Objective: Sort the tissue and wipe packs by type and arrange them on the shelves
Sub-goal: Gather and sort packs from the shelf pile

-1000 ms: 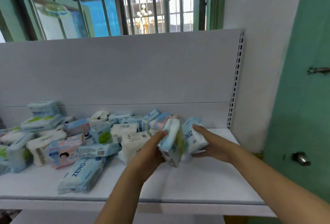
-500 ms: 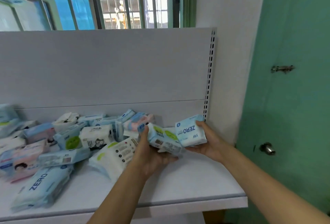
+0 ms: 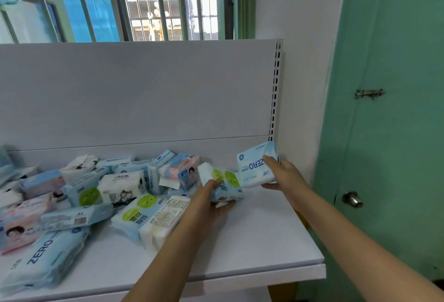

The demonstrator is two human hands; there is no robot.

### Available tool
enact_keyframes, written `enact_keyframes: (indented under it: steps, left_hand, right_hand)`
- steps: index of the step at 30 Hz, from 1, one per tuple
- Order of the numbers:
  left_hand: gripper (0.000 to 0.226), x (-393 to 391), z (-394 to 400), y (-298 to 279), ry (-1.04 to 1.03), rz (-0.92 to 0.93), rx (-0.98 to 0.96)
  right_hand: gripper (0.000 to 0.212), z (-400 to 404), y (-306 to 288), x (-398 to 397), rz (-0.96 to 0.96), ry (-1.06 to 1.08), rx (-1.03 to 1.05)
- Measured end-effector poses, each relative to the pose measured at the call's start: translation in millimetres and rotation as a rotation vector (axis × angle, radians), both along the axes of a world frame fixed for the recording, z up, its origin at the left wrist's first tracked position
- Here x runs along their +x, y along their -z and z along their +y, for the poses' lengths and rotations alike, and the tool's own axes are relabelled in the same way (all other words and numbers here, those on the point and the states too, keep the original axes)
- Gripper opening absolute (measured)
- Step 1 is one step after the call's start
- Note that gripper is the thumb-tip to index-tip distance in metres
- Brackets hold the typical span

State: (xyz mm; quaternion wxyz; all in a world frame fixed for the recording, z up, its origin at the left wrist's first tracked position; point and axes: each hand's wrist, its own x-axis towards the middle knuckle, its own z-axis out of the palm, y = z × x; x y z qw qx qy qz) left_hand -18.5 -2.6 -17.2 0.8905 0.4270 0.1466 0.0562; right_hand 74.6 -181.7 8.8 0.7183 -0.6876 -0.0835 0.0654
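Right hand point(image 3: 284, 176) grips the pale blue soft "ZERO" tissue pack point(image 3: 255, 165), held at the white shelf's point(image 3: 264, 236) far right corner, long axis roughly level. Left hand point(image 3: 209, 202) holds the green-dotted blue pack point(image 3: 224, 185) just left of it.

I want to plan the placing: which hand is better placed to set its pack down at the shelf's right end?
Right. The right hand holds the ZERO pack nearest the shelf corner.

There is one camera, worn on the person's head, looking forward and down at the white shelf point(image 3: 264, 236) from close range, with the barred window point(image 3: 149, 3) above.
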Motion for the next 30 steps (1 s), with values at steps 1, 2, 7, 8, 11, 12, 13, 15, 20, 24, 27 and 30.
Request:
enact_keyframes:
  steps: [1,2,7,8,11,12,13,15,20,24,27,30]
  left_hand:
    - [0.03,3,-3,2,-0.019,-0.018,0.082]
    - [0.03,4,-8,1,-0.027,-0.041,0.164]
    - [0.026,3,-28,-13,-0.016,-0.102,0.406]
    - [0.029,5,-29,-11,-0.025,-0.121,0.542]
    - [0.045,8,-28,-9,-0.091,-0.121,0.828]
    - [0.055,7,-28,-11,-0.107,-0.112,0.874]
    - [0.062,7,-27,-13,-0.114,-0.099,0.885]
    - [0.068,8,-25,-15,-0.083,-0.086,0.821]
    - [0.053,10,-28,-16,0.049,-0.148,0.719]
    - [0.081,10,-30,-20,-0.016,-0.168,0.816]
    - [0.063,9,-28,-27,-0.017,-0.137,0.813]
    - [0.037,6,-21,-37,-0.036,-0.099,0.675]
  right_hand:
    - [0.013,3,1,-2,-0.01,0.013,-0.023]
    - [0.016,5,2,-5,-0.021,0.018,-0.044]
    - [0.021,11,2,-13,-0.05,0.036,-0.087]
    - [0.021,10,1,-14,-0.034,0.039,-0.068]
    - [0.022,4,-1,-15,0.017,0.016,0.02]
    - [0.021,1,-2,-16,0.027,0.004,0.05]
    - [0.021,-1,-2,-17,0.034,-0.013,0.071]
    - [0.025,-4,-3,-18,0.026,-0.049,0.089]
    - [0.055,-9,-8,-22,-0.077,-0.259,0.077]
    - [0.086,-4,-8,-21,-0.108,-0.321,-0.027]
    - [0.075,1,-10,-18,-0.109,-0.307,0.058]
    - [0.062,2,-7,-13,-0.084,-0.372,0.148]
